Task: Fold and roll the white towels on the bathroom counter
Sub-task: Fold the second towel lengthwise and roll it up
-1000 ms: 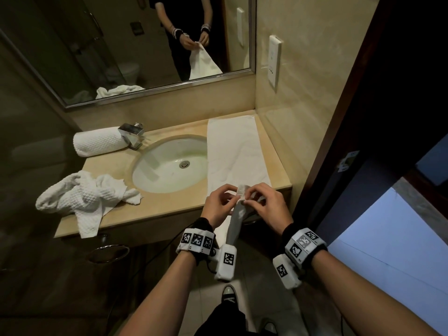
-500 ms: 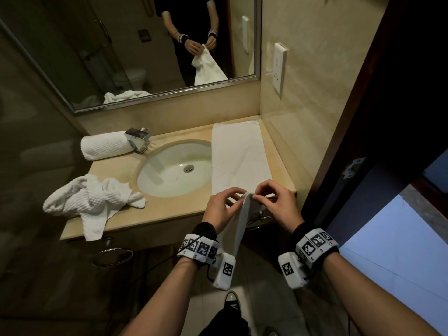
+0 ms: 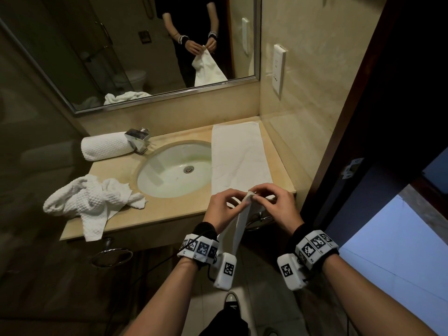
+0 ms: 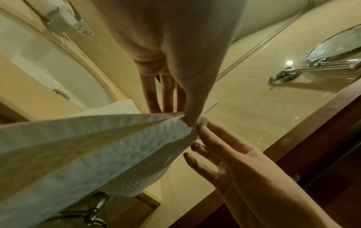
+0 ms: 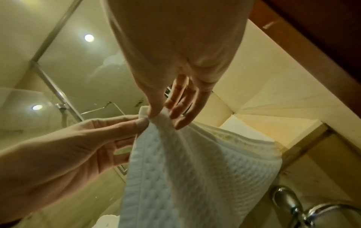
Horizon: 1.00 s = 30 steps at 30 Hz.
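Observation:
A white waffle towel [image 3: 242, 221] hangs down in front of the counter [image 3: 155, 214], to the right of the sink. My left hand [image 3: 238, 198] and right hand [image 3: 260, 194] meet at its top corner, and each pinches it between thumb and forefinger. The left wrist view shows the left hand [image 4: 190, 121] pinching the towel [image 4: 97, 146]. The right hand [image 5: 154, 114] pinches the same corner of the towel [image 5: 185, 169] in the right wrist view. A rolled towel [image 3: 104, 146] lies at the back left. A crumpled towel [image 3: 89, 202] sits at the front left.
A flat white towel [image 3: 238, 161] lies spread on the counter right of the sink [image 3: 174, 170]. The faucet [image 3: 138, 139] stands behind the basin. A towel ring [image 3: 111, 257] hangs under the counter's left. The wall and a dark door frame [image 3: 363, 117] close in on the right.
Both hands keep hold of the hanging towel's top corner. They have edged forward over the counter's front edge, and the fingers have shifted on the corner.

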Each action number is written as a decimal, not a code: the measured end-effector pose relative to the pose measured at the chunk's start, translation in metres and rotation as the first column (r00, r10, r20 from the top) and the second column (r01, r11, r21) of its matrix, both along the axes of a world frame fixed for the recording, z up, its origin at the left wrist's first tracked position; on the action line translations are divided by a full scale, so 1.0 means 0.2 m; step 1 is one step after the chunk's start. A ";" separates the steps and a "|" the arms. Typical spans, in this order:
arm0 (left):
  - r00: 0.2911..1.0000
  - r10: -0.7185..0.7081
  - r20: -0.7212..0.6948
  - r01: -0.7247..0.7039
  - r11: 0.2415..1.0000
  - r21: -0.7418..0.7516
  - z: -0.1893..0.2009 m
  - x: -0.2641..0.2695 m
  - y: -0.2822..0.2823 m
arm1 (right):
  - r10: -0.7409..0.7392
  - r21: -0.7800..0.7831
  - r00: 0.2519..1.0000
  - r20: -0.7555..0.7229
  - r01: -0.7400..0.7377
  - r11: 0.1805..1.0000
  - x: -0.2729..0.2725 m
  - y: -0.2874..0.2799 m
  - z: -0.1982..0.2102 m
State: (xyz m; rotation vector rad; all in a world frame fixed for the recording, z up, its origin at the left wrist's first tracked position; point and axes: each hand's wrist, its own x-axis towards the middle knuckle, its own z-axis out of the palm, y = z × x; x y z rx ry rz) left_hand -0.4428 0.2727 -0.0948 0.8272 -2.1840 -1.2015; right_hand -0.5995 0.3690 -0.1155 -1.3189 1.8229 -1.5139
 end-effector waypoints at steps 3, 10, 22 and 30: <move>1.000 0.017 0.006 -0.017 0.999 -0.036 0.00 0.00 -0.02 | 0.057 0.012 0.994 -0.095 -0.056 0.998 -0.01 0.00 0.01; 0.979 0.004 0.206 0.003 0.999 -0.035 -0.06 0.01 0.03 | -0.008 -0.005 0.995 -0.104 0.007 1.000 -0.02 -0.03 0.05; 0.913 0.220 0.345 -0.144 0.962 -0.232 -0.18 0.37 0.08 | -0.112 0.025 0.988 -0.103 0.116 0.993 -0.18 0.17 0.07; 0.968 0.189 0.168 -0.183 0.982 -0.047 -0.17 0.54 0.10 | 0.019 0.204 0.999 -0.028 -0.013 0.979 -0.23 0.46 -0.05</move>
